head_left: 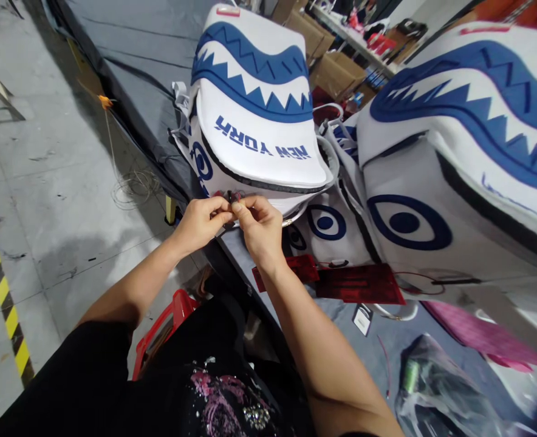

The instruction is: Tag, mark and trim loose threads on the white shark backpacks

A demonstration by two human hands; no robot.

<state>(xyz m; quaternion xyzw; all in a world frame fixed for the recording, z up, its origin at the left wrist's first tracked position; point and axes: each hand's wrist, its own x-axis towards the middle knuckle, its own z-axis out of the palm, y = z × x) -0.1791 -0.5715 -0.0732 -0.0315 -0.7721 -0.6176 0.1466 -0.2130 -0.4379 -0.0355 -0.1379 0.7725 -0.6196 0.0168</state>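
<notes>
My left hand [201,223] and my right hand [263,233] meet at the lower front of a white backpack [263,145] with blue shark teeth, an eye and "NEW YORK" lettering. Both hands are closed in a pinch, fingertips almost touching. Between them shows a small dark piece with a thin red cord [238,195]; its lower part is hidden by my fingers. Just right of my right wrist lie translucent red tags [357,284].
A second white shark backpack [478,164] stands at the right, with another eye-printed bag [325,226] between. On the grey-covered table lie a black-and-white label [362,319], a red cord [384,364] and a clear plastic bag [446,388]. A red stool [177,309] stands below.
</notes>
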